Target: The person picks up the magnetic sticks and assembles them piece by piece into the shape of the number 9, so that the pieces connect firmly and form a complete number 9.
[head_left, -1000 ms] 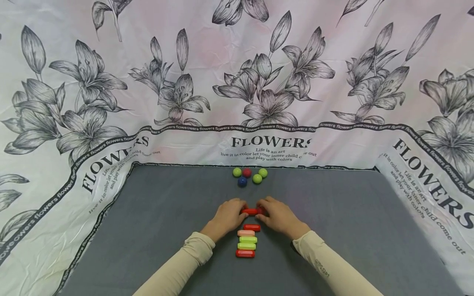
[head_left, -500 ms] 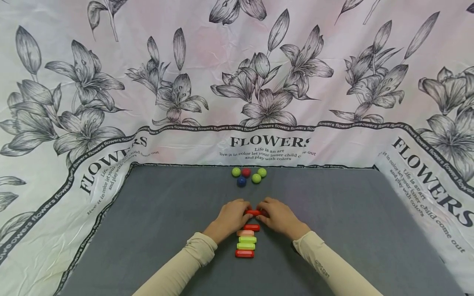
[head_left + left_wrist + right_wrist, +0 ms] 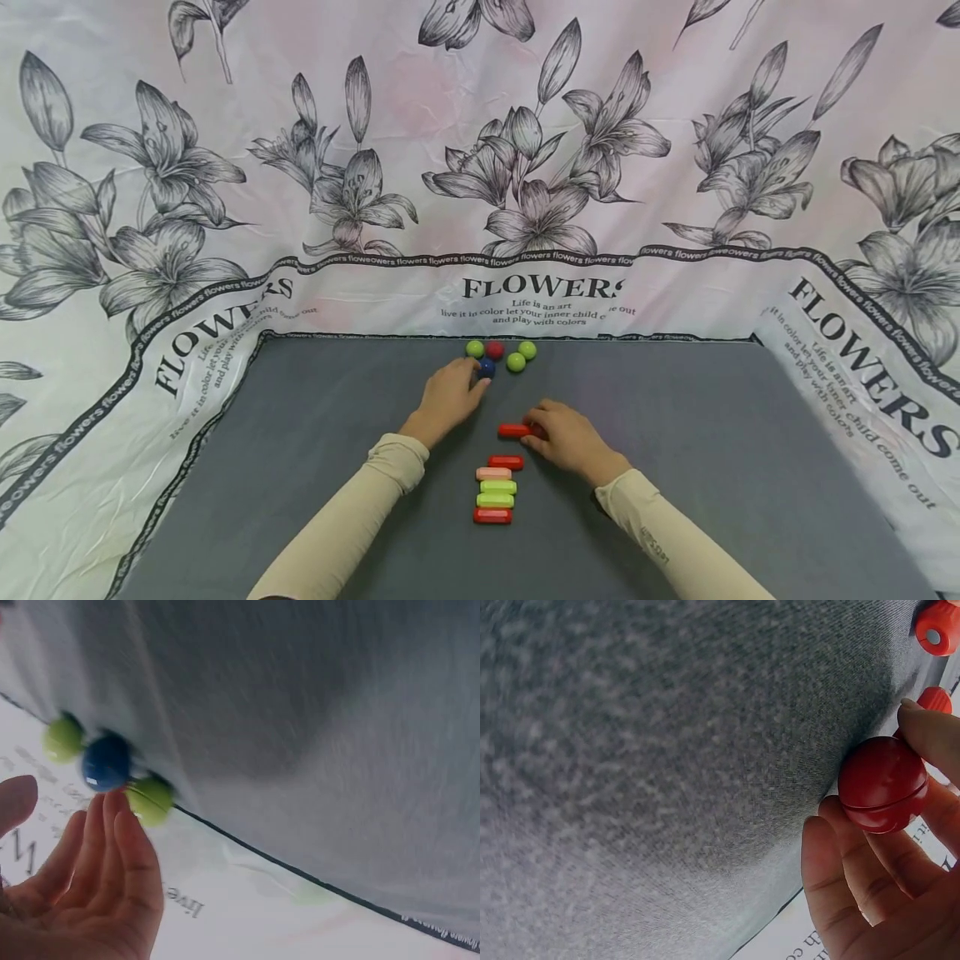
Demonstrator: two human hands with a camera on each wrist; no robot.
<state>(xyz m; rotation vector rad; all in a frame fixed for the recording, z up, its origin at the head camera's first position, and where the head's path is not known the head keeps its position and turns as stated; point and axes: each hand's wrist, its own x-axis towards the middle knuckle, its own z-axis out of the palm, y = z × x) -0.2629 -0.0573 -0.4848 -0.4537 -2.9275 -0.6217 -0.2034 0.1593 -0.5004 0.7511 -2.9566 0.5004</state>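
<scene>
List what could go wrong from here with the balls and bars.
1. The blue ball could roll off: the left hand reaches it with fairly straight fingers, thumb apart in the wrist view.
2. The green ball close by might get nudged.
3. The red bar beside the red ball could shift if the right hand moves; the left isn't steadying it.

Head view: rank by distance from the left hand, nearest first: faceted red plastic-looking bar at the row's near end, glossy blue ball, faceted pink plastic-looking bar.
From the left hand:
1. Glossy blue ball: right at its fingertips.
2. Faceted pink plastic-looking bar: second from the row's far end.
3. Faceted red plastic-looking bar: row's near end, closest to the wearer.
</scene>
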